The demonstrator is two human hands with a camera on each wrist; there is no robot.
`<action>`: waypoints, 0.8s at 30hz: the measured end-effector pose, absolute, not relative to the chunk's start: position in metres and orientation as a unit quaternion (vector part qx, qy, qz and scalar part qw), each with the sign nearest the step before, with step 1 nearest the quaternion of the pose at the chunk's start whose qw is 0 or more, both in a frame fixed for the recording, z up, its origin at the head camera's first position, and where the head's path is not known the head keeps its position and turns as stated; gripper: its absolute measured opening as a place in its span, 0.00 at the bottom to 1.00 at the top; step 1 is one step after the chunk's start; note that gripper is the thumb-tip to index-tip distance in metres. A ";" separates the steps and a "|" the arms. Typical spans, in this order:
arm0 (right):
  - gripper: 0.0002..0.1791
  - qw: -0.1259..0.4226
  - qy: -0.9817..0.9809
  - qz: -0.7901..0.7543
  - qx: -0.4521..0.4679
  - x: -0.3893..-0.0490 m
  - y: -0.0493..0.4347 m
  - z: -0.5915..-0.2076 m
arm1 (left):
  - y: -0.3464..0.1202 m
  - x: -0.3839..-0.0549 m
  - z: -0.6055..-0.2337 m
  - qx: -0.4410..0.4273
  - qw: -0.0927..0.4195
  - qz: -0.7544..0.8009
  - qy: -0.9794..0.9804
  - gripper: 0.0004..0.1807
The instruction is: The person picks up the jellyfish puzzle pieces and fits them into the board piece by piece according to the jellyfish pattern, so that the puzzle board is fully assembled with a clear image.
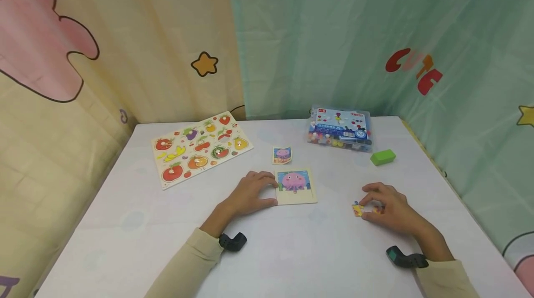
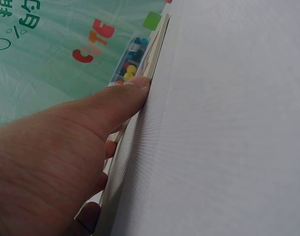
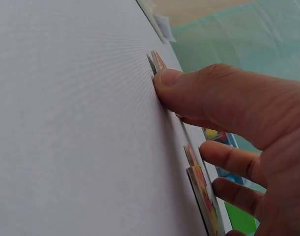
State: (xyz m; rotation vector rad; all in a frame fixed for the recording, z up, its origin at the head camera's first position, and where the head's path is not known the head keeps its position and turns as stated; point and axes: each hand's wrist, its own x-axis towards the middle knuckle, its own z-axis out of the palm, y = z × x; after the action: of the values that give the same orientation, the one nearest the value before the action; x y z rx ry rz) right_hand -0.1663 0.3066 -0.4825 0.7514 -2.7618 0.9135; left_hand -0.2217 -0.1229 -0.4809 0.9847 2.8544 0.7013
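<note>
One right hand point(image 1: 390, 209), fingers pinching one puzzle piece point(image 1: 356, 209) at the worktop point(image 1: 300, 256), apparently the picking-up step, next calling for a lift clear of neighbouring pieces point(image 3: 203, 194); one left hand point(image 1: 251, 192), fingers bent against the left edge of one part-filled board point(image 1: 297, 199); one picture card point(image 1: 282, 155) beyond.

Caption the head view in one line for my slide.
Left hand holding the puzzle by its edge, right hand pinching a piece, fruit board and box behind.

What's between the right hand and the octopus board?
In the head view, the right hand pinches a yellow piece; from there to the octopus board, the white table is bare.
</note>
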 end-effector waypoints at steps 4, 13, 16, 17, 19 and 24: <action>0.17 0.072 -0.917 0.301 0.252 -0.168 0.305 -0.485 | -0.124 -0.220 -0.482 0.313 0.024 0.228 0.922 0.24; 0.20 0.101 -0.902 0.306 0.288 -0.185 0.283 -0.474 | -0.121 -0.220 -0.484 0.313 0.024 0.235 0.920 0.24; 0.18 0.094 -0.901 0.308 0.291 -0.193 0.267 -0.469 | -0.120 -0.220 -0.485 0.310 0.030 0.231 0.922 0.25; 0.18 0.090 -0.901 0.311 0.290 -0.196 0.260 -0.468 | -0.120 -0.220 -0.485 0.310 0.032 0.229 0.922 0.25; 0.17 0.080 -0.900 0.314 0.291 -0.203 0.247 -0.464 | -0.120 -0.220 -0.485 0.310 0.031 0.226 0.923 0.25; 0.16 0.046 -0.891 0.327 0.312 -0.220 0.211 -0.456 | -0.122 -0.221 -0.483 0.313 0.024 0.225 0.923 0.25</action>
State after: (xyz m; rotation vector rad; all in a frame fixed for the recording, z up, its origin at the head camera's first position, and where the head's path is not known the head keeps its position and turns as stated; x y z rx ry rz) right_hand -0.2201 0.2110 -0.4557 0.9530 -2.7197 0.9975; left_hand -0.2214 -0.1223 -0.4833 0.9672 2.8541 0.6948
